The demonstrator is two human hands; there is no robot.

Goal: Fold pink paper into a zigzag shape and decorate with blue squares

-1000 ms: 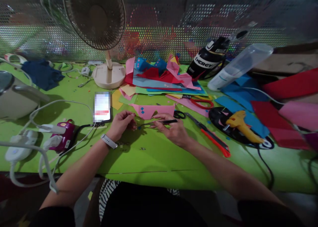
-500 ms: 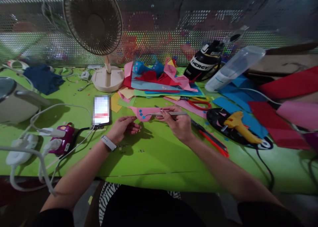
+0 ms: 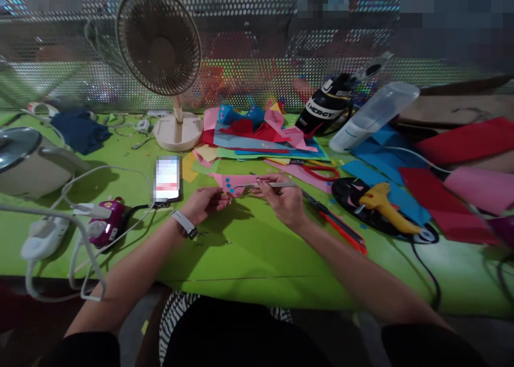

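A pink paper piece with several small blue squares lies between my hands above the green table. My right hand is closed round metal tweezers, whose tip points left at a blue square on the pink paper. The fingers of the same hand also touch the paper's right end. My left hand is at the paper's left edge, its fingers bent and close together, thumb and fingertips meeting the paper's lower left side.
A phone and purple plug adapter lie left. Behind stand a fan, stacked coloured paper and a black bottle. To the right are red-handled scissors, a cutter and a yellow glue gun.
My left hand has moved slightly right and up, and its fingers have closed at the pink paper's edge. The tweezers remain in my right hand. The whole view has shifted a little.
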